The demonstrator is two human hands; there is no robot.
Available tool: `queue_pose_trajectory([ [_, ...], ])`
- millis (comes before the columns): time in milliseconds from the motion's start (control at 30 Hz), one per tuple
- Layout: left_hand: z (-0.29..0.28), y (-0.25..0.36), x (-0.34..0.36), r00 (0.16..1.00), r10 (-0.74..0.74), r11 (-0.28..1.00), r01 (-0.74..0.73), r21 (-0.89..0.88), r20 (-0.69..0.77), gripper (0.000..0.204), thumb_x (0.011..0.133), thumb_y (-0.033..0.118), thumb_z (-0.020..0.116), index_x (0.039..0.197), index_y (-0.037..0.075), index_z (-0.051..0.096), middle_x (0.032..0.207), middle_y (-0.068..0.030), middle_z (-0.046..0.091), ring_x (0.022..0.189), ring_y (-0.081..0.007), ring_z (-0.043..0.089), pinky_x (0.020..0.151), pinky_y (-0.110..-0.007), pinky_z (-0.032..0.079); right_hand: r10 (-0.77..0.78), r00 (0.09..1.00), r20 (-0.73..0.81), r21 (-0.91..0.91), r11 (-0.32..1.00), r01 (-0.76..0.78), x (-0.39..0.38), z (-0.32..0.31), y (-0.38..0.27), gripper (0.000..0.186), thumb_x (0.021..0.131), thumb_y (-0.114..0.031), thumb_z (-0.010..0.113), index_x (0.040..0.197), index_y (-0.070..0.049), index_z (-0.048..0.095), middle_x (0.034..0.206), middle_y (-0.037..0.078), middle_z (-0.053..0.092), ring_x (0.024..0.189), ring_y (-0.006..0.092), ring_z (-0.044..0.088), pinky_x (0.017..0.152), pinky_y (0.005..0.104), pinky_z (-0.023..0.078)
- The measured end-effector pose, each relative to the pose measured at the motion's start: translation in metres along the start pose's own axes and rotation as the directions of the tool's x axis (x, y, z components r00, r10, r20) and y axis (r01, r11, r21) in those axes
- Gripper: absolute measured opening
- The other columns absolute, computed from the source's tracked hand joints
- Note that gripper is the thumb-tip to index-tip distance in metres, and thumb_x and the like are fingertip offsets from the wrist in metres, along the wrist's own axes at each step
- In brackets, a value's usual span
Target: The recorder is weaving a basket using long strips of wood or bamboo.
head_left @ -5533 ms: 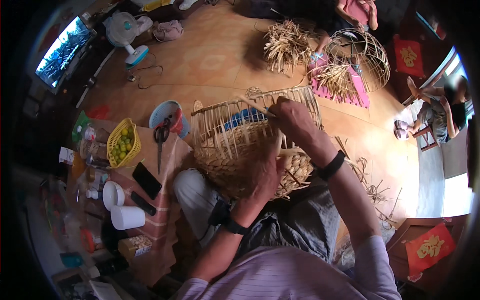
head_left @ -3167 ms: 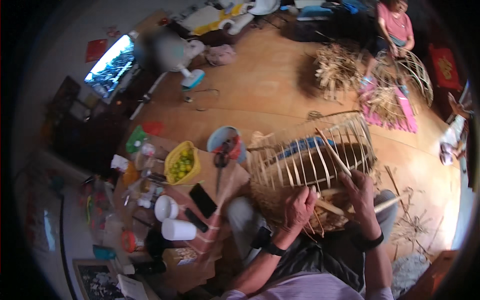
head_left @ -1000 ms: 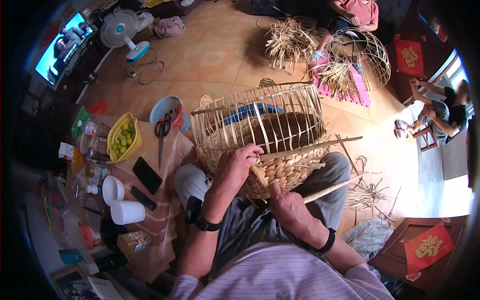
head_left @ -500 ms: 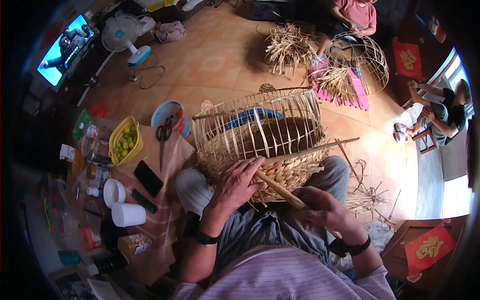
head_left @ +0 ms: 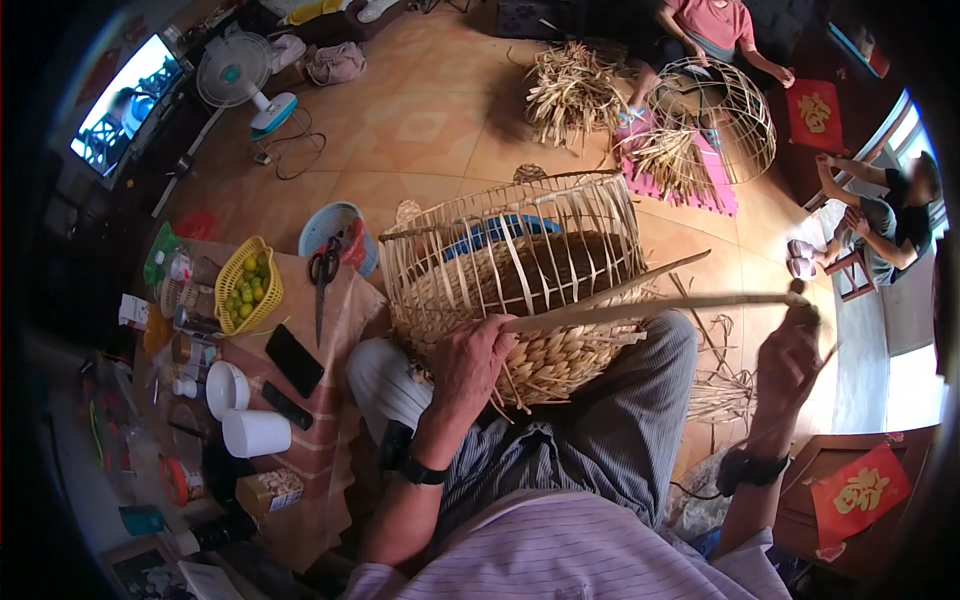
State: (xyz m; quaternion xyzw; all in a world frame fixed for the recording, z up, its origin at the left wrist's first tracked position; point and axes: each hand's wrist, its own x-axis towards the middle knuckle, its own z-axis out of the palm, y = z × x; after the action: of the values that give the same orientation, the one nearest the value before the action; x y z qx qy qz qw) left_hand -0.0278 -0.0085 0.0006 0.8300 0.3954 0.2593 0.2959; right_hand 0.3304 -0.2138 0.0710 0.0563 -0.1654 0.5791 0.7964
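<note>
A half-woven basket (head_left: 555,368) lies on its side across my knees. Its lower part is thick braided plant fibre, and bare upright ribs (head_left: 505,265) rise from it. My left hand (head_left: 472,362) is closed at the basket's near edge, pinching the end of a flat dried strip (head_left: 670,304). That strip stretches to the right, where my right hand (head_left: 790,360) grips its other end, held out past my right knee. A second dried strip (head_left: 650,277) slants up over the basket. Something blue (head_left: 505,232) shows behind the ribs.
On the left, a table holds scissors (head_left: 322,280), a phone (head_left: 295,360), a white cup (head_left: 256,433) and a yellow basket of green fruit (head_left: 248,290). Loose dried strips (head_left: 725,395) lie on the floor at right. Ahead, a seated person (head_left: 710,25) has a frame basket (head_left: 750,120).
My right hand has swung out to the right and up, drawing the strip out straight. My left hand stays near the same place. The far person's hands have moved apart.
</note>
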Motion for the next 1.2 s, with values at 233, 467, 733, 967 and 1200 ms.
queue_pose_trajectory([
  [233,0.002,-0.003,0.002,0.999,-0.035,0.999,0.034,-0.025,-0.027,0.021,0.102,0.020,0.065,0.110,0.001,0.070,0.090,-0.0171,0.074,0.082,-0.0348,0.073,0.072,-0.044,0.057,-0.029,0.962,-0.273,-0.733,0.654,-0.188,-0.002,-0.026,0.042,0.040,0.103,-0.007,0.059,0.140,0.004,0.048,0.109,0.015,0.071,0.083,0.0198,0.072,0.074,0.0301,0.062],
  [467,0.015,-0.010,0.002,0.993,0.040,0.992,-0.027,0.123,-0.107,0.018,0.101,0.019,0.066,0.108,0.003,0.071,0.090,-0.0163,0.074,0.087,-0.0354,0.073,0.075,-0.045,0.057,0.262,0.854,-0.450,-0.849,0.171,-0.500,0.041,-0.014,0.203,0.049,0.099,-0.025,0.076,0.134,0.002,0.053,0.092,0.007,0.069,0.071,0.0110,0.066,0.056,0.0242,0.053],
  [733,0.018,-0.018,-0.003,0.987,0.048,0.974,-0.013,0.225,-0.150,0.012,0.097,0.017,0.068,0.104,0.007,0.066,0.088,-0.0162,0.069,0.085,-0.0387,0.068,0.074,-0.050,0.054,0.086,0.910,-0.406,-0.844,0.347,-0.409,0.124,-0.047,0.216,0.027,0.101,-0.028,0.072,0.100,-0.001,0.069,0.080,0.003,0.070,0.069,0.0109,0.065,0.063,0.0271,0.052],
  [967,0.033,-0.003,0.000,0.984,0.031,0.989,-0.005,0.148,-0.178,0.021,0.098,0.022,0.068,0.104,0.003,0.061,0.083,-0.0224,0.067,0.081,-0.0443,0.067,0.068,-0.053,0.053,0.252,0.919,-0.302,-0.950,0.002,-0.313,0.168,-0.072,0.205,0.014,0.096,-0.010,0.070,0.104,0.001,0.068,0.081,0.004,0.070,0.073,0.0113,0.066,0.067,0.0281,0.054],
  [1200,0.040,-0.015,0.002,0.970,0.055,0.984,-0.012,0.179,-0.238,0.020,0.100,0.022,0.066,0.099,0.002,0.061,0.074,-0.0241,0.065,0.074,-0.0441,0.067,0.067,-0.053,0.053,0.297,0.933,-0.201,-0.969,-0.201,-0.145,0.175,-0.068,0.227,0.007,0.090,-0.002,0.071,0.095,0.002,0.072,0.076,0.004,0.069,0.071,0.0102,0.065,0.062,0.0287,0.053],
])
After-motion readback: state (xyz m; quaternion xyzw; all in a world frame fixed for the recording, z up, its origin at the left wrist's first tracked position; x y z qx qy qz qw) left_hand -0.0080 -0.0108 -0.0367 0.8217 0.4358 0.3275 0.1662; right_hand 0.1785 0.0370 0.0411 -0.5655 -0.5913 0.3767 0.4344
